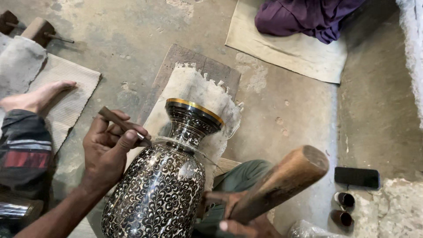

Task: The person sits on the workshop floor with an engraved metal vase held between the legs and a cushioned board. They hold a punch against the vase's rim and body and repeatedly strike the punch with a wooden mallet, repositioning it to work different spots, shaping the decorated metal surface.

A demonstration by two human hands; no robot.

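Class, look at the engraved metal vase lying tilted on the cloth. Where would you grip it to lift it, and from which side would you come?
Grip the vase at its narrow neck, just under the flared gold-rimmed mouth. The flare probably stops a grip sliding off, and the wide patterned belly looks too broad. Come from the right side of the picture: the left hand with its chisel crowds the other side.

Concrete floor (132, 39), stained. On it: wood board (176, 61) w/ frayed cloth (194, 88), beige mat (291, 53), ribbed mat (66, 92), black phone (357, 177), 2 small cups (343, 208).
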